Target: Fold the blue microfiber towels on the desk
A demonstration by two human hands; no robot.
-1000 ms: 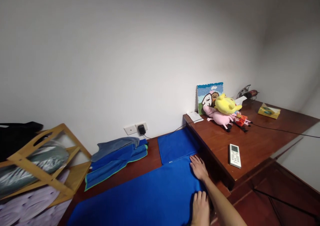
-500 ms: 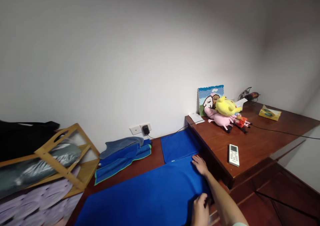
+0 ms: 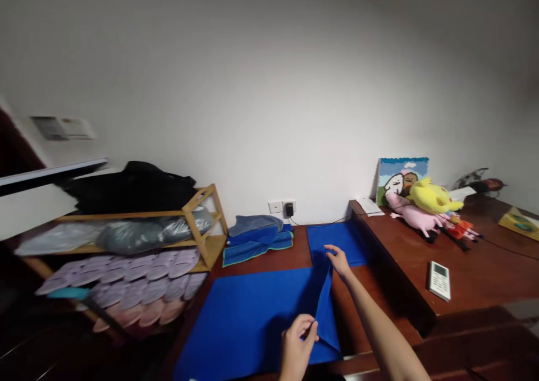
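Observation:
A large blue cloth [image 3: 240,313] lies spread on the reddish-brown wooden surface, its right end lifted in a raised fold. My right hand [image 3: 338,260] pinches the far corner of that end. Nearer to me, my left hand [image 3: 300,339] pinches the same edge between thumb and fingers. Behind the far corner, a smaller blue cloth [image 3: 337,241] lies flat against the raised desk. Several blue and grey cloths [image 3: 256,239], one with a green border, are heaped at the back by the wall.
On the raised desk [image 3: 404,263] at right are a white remote [image 3: 439,280], plush toys [image 3: 421,215], a picture [image 3: 400,179] and a yellow tissue pack [image 3: 520,224]. A wooden rack [image 3: 205,229] with several slippers stands left. A plug [image 3: 289,209] trails a thin cable.
The view has swung left, showing more of the rack. My hands have lifted the right end of the large cloth, which lay flat before, and drawn it leftward off the surface.

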